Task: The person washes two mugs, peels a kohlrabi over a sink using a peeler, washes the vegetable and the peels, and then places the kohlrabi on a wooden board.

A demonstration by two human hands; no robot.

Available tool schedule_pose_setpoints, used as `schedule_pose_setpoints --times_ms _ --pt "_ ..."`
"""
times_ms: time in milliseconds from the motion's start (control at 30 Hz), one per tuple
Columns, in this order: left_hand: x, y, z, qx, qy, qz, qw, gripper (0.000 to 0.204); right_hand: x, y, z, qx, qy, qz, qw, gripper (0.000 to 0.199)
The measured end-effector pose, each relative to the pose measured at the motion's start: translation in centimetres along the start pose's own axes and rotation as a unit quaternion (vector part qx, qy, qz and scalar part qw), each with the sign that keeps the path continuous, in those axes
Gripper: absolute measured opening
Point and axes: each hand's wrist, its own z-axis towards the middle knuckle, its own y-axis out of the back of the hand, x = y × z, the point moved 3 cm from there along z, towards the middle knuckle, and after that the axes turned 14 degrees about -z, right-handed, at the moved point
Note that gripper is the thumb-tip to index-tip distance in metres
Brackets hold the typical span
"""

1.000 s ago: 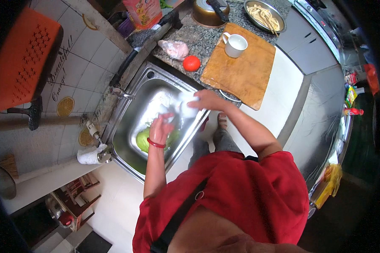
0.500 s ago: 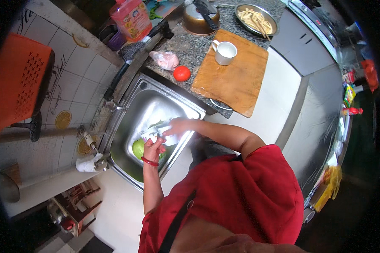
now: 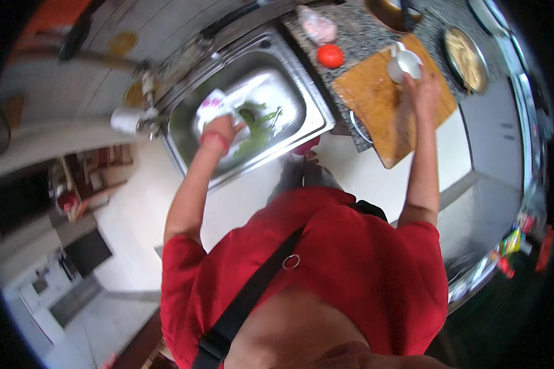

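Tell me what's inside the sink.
The sink holds green leaves and a white, pink-marked item by the left hand. Whatever lies beneath them is covered.

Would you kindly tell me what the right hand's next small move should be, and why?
I would probably have the right hand secure its grip on the white mug before lifting: its fingers are at the mug's rim above the wooden board, but blur hides how firmly they hold. The left hand is down in the sink.
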Motion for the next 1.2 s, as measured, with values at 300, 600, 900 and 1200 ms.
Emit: schedule_pose_setpoints --times_ms 300,600,900,1200 --pt "-0.3 0.7 -1.6 0.025 0.037 0.154 0.987 0.03 -0.9 -4.5 0.6 0.222 0.003 0.145 0.964 0.043" --pt "2.7 0.2 -7.5 -0.094 0.163 0.03 0.982 0.032 6.7 -3.3 -0.7 0.33 -0.155 0.727 0.581 0.039" --pt "8.0 -9.7 -27.2 -0.17 0.434 -0.155 0.871 0.043 23.5 -1.4 -8.3 0.598 -0.156 0.771 0.155 0.051" --pt "7.4 -36.5 -51.1 -0.133 0.702 -0.354 0.603 0.041 29.8 -2.1 -12.3 0.716 -0.173 0.673 0.074 0.051"
